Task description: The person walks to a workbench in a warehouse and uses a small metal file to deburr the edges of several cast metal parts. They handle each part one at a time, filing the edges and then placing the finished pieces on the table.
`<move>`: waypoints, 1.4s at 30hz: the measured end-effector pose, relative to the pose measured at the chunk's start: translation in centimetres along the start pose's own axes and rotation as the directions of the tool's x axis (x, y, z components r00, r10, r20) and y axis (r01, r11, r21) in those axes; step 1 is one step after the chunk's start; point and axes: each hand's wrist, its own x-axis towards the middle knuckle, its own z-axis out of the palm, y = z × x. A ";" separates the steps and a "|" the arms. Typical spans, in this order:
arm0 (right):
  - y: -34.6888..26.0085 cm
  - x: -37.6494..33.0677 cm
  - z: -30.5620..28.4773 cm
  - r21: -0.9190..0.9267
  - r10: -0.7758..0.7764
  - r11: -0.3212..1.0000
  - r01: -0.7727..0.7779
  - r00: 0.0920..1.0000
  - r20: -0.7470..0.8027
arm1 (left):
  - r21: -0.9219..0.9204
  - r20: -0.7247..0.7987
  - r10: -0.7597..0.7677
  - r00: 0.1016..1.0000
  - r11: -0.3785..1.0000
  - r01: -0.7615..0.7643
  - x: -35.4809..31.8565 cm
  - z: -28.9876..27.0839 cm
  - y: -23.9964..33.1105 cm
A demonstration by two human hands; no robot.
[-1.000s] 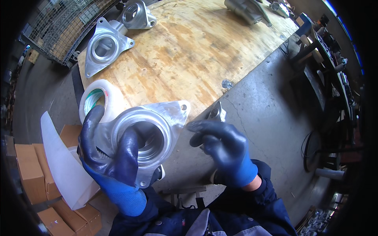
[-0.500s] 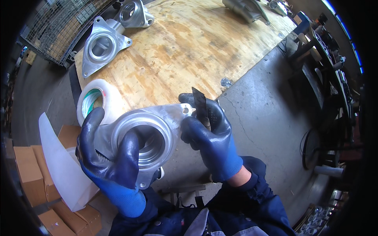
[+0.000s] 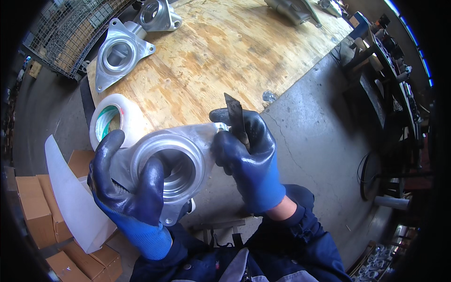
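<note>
Left hand [image 3: 126, 190]: fingers clamped on metal casting [image 3: 201, 164] (thumb inside); right hand [image 3: 250, 157]: fingers clamped on dark blade [image 3: 236, 118].

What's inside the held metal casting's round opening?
Inside the held metal casting, stepped rings show; the left hand hooks its thumb in. What lies behind that thumb is covered.

Your left hand [image 3: 123, 196] grips, its thumb [image 3: 153, 181] and forefinger [image 3: 107, 151] spread apart; your right hand [image 3: 250, 157] is curled tight, its wrist [image 3: 283, 209] bare; your forearms [image 3: 305, 228] rise from below.
</note>
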 end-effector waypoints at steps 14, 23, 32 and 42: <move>-1.1 -1.3 -3.5 -0.403 -0.014 0.914 0.047 0.996 0.085 | -0.046 0.005 -0.111 0.994 0.993 0.112 0.2 0.0 0.5; -0.3 -1.8 -5.5 -0.709 -0.228 0.594 0.381 0.925 0.305 | -0.121 -0.007 -0.127 0.992 0.985 0.125 0.4 0.4 1.0; -0.5 -2.0 -4.4 -0.789 -0.339 0.383 0.481 0.867 0.365 | -0.067 -0.013 -0.095 0.995 0.993 0.094 0.3 0.3 0.7; -0.5 -1.6 -5.0 -0.861 -0.447 0.256 0.440 0.843 0.298 | -0.102 -0.014 -0.084 0.996 0.991 0.083 0.3 0.3 0.5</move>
